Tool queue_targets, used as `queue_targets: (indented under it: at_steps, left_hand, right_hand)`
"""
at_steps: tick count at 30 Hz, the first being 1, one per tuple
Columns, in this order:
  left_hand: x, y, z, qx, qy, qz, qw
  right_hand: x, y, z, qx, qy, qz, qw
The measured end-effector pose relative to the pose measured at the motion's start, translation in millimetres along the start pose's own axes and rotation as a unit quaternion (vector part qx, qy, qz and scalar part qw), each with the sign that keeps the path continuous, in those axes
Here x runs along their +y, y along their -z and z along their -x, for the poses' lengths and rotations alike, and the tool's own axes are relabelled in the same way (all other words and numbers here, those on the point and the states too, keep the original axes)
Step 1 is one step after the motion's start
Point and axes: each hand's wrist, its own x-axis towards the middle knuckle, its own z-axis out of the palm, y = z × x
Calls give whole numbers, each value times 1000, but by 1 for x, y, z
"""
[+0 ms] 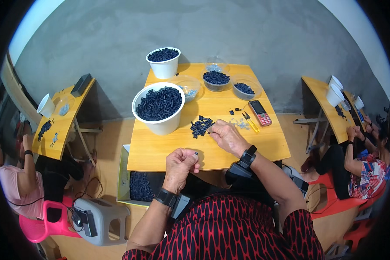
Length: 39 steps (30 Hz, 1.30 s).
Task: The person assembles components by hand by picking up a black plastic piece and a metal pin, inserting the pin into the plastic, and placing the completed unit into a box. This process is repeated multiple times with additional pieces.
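Note:
My left hand (180, 167) is closed near the table's front edge, thumb and forefinger pinching a small dark piece (196, 153), mostly hidden by the fingers. Further forward and to the right, my right hand (227, 136) has its fingertips together at the right side of a loose pile of small black cylindrical parts (200, 126). Whatever those fingertips hold is too small and covered to make out. Small silvery bits (242, 124) lie scattered just beyond the right hand, beside yellow-handled snips (252, 124). Both hands are over the yellow wooden table (160, 151).
A large white bucket (164, 126) of black parts stands left; another white bucket (164, 69) is behind it. Clear bowls (216, 87) hold parts at the back. A red phone (264, 118) lies right. A box (124, 173) sits below. People work at both side tables.

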Motion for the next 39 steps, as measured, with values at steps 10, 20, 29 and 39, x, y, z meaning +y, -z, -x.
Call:
queue_targets:
  at_steps: [10, 20, 29, 39]
  left_hand:
    - [-1, 1, -1, -6, -2, 1, 1000]
    - [-4, -4, 1, -26, -1, -1, 1000]
    - [-4, -6, 2, -63, 2, 19, 998]
    - [-5, -2, 0, -76, -3, 5, 997]
  right_hand:
    - [-2, -2, 10, -82, 56, 102, 990]
    - [-44, -6, 49, -6, -185, -457, 870]
    - [-50, -20, 46, 3, -174, -480, 860]
    - [-55, -25, 47, 14, -185, -457, 870]
